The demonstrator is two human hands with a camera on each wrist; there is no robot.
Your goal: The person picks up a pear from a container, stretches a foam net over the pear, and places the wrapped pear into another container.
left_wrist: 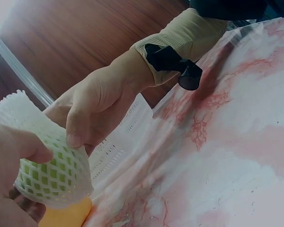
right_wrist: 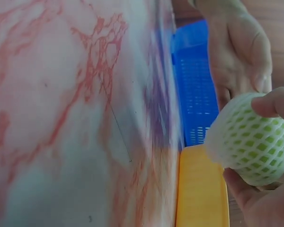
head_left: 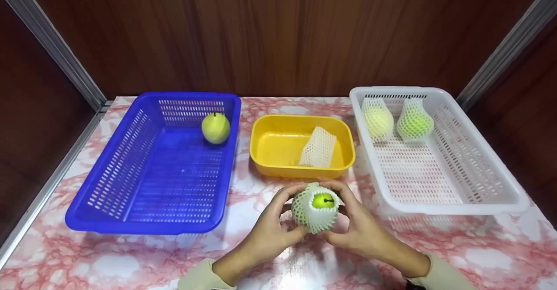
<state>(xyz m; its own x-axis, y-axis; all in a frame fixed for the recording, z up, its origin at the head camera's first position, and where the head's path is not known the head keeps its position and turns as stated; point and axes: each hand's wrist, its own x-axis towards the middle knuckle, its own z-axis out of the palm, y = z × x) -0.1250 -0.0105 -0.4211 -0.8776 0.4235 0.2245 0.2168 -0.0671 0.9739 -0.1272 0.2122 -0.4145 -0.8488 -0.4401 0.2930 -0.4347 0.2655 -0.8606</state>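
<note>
My left grip (head_left: pixel 274 227) and right grip (head_left: pixel 360 224) are pinching a green fruit (head_left: pixel 321 201) in its foam net (head_left: pixel 320 221) from both sides, seemingly steadying it; beyond, a yellow tub (head_left: pixel 300 171) is holding a loose net (head_left: pixel 318 148) between blue basket (head_left: pixel 174 172) and white basket (head_left: pixel 461 209).

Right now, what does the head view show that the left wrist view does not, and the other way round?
Only the head view shows the blue basket, its bare pear, the loose net, and two netted fruits in the white basket.

Only the left wrist view fully shows the black device on the right sleeve.

Both show the left hand and right hand holding a netted green fruit, plus the yellow container, white basket and marbled table.
</note>
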